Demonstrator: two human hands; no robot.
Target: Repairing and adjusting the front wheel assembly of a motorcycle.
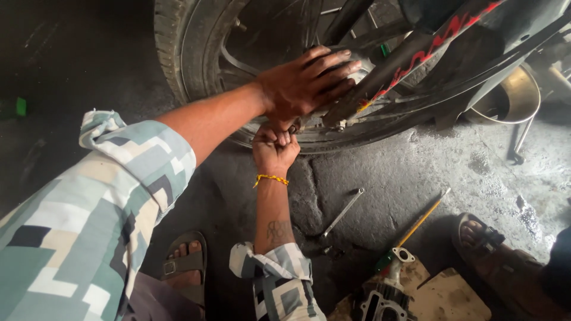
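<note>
Can't see what my right hand (275,142) grips: fist closed under the hub, object hidden by my left hand (306,80). Left palm covers the hub centre too. Wheel (196,53) cut off by top edge. Engine part (383,294) cut off at the bottom. Another person's sandalled foot (485,241) runs off right. Green thing (21,107) far left: too dark to identify.

The motorcycle wheel (196,53) fills the top of the frame. Below it, on the floor (505,172), a spanner (344,211) lies left of a screwdriver (419,223). An engine part (383,294) sits at the bottom.
</note>
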